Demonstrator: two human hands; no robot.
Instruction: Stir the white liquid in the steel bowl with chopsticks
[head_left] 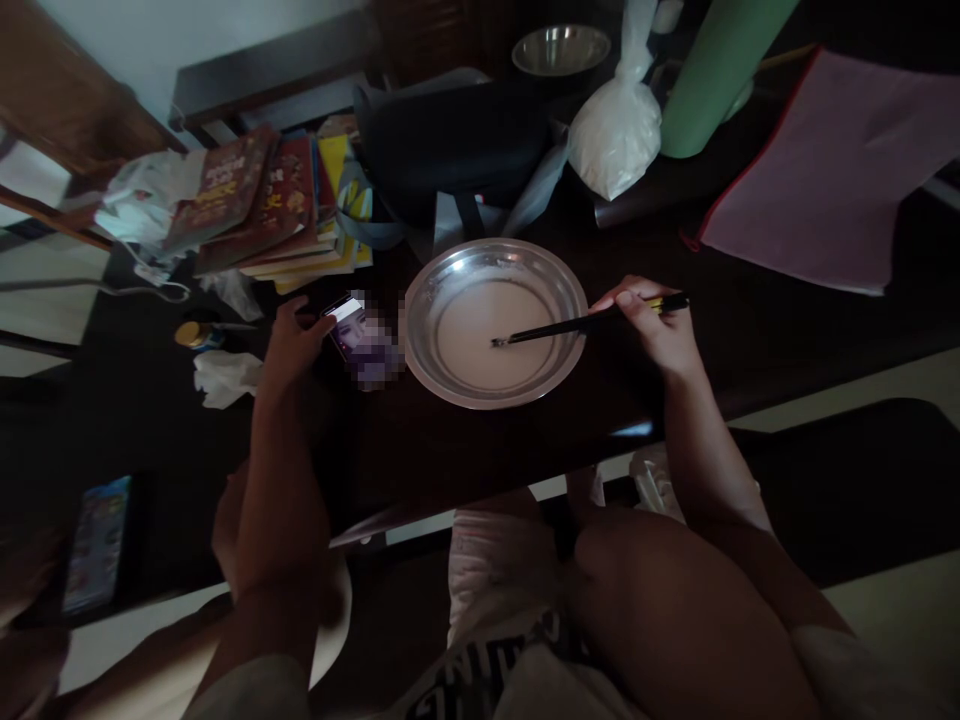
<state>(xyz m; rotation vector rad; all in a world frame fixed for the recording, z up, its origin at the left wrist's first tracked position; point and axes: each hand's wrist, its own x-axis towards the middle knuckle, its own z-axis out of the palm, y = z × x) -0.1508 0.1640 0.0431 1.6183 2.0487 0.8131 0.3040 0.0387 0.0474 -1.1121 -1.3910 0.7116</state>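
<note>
A steel bowl (420, 345) holds a pale, milky liquid (480, 315). My right hand (654, 325) is closed around black chopsticks (559, 328) with yellow-marked ends. Their tips dip into the liquid near the middle of the bowl, and my right fingertips are close to its rim. Left of the bowl is a phone (352, 335) with a lit screen, partly blurred out. My left hand (298, 335) is beside it, thumb at the phone's upper left edge and fingers apart.
Behind the bowl are a dark bag (457, 150), stacked books (262, 200), a tied bag of white powder (616, 135), a green cylinder (720, 80) and a pinkish mat (817, 180). Crumpled tissue (225, 378) lies left. Another person's hand is near a second phone (97, 545).
</note>
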